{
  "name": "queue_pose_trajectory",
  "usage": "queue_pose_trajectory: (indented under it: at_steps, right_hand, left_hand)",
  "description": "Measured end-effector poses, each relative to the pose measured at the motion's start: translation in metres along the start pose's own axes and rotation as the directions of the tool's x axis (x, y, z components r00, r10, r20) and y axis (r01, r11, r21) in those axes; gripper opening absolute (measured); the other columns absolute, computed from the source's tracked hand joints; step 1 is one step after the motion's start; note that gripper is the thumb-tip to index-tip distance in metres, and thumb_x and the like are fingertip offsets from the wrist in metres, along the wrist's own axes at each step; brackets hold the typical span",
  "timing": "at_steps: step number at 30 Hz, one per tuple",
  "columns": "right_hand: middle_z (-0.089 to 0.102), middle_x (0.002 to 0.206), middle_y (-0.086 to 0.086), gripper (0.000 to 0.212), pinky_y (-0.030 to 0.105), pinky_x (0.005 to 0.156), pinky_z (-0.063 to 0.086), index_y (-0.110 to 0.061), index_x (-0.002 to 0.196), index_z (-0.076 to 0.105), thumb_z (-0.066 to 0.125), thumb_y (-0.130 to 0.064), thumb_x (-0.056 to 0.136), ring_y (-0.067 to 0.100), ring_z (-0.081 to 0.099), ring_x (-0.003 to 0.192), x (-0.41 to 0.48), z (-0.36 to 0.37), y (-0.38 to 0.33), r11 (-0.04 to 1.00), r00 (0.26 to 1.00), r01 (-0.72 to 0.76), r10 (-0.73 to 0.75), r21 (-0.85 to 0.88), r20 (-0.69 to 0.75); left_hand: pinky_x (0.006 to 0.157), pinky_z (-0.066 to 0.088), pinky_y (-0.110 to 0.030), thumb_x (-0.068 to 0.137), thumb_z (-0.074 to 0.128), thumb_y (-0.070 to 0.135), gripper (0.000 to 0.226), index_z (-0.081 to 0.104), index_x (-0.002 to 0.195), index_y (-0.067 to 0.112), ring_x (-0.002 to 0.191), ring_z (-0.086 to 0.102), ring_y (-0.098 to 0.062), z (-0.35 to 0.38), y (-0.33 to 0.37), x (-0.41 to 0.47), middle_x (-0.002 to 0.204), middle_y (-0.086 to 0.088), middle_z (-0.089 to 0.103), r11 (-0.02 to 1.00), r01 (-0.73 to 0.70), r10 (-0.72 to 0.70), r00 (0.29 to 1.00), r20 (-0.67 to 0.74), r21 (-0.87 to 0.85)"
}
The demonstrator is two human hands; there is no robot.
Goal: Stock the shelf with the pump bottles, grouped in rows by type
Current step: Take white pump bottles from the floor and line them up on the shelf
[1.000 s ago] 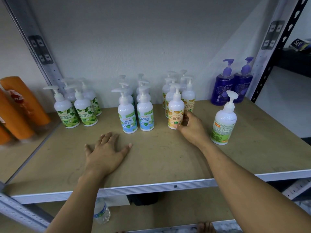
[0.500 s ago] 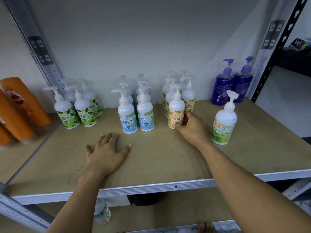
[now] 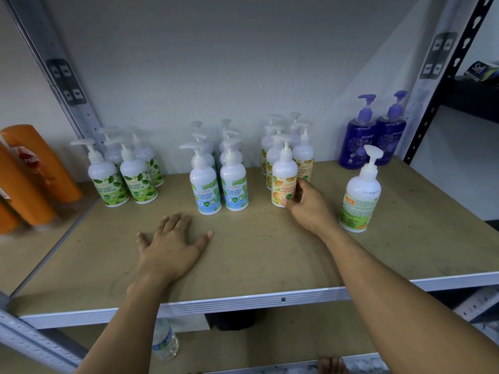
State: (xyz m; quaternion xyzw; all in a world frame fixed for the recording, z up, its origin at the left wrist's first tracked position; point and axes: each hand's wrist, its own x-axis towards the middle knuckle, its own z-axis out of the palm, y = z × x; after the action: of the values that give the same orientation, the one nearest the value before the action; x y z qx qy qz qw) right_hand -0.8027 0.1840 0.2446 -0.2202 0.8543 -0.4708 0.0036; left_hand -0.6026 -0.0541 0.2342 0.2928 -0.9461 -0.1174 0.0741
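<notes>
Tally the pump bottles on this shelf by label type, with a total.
White pump bottles with green leaf labels: 4
White pump bottles with blue cool mint labels: 6
White pump bottles with orange fruit labels: 5 visible, front one in the right hand
White pump bottle standing apart, back label showing: 1
Purple pump bottles: 2
Total: 18 visible

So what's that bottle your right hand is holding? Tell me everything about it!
The orange-label bottle looks like glossy white plastic, with a white pump on top whose spout points left. Its label shows orange fruit and reads antibacterial hand wash. It stands upright on the wooden shelf, at the front of the orange-labelled group. The right hand pinches its lower part, thumb on the label.
</notes>
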Motion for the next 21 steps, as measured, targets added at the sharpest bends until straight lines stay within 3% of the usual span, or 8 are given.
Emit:
queue_pose_trajectory:
  at_steps: [8,21]
  right_hand:
    - [0.063,0.134,-0.004,0.05,0.037,0.107,0.046,-0.026,0.136,0.054,0.07,-0.015,0.089,0.015,0.058,0.124,0.0026,-0.0011,0.0011,1.0,0.999,-0.008,0.008,0.027,0.031]
    - [0.061,0.136,-0.004,0.05,0.03,0.103,0.043,-0.024,0.137,0.053,0.069,-0.014,0.091,0.015,0.056,0.126,0.002,-0.0026,-0.0001,0.999,0.999,-0.004,0.002,0.038,0.043]
  left_hand:
    - [0.119,0.007,-0.062,0.085,0.026,0.085,0.083,0.032,0.152,0.037,0.153,0.011,-0.01,0.0,-0.0002,0.0003,0.164,0.013,0.021,1.0,-0.003,0.003,1.0,0.0,0.0]
    - [0.119,0.009,-0.061,0.085,0.026,0.085,0.083,0.033,0.152,0.036,0.153,0.012,-0.01,0.0003,-0.001,-0.0006,0.164,0.014,0.022,1.0,-0.012,0.012,1.0,-0.012,0.009]
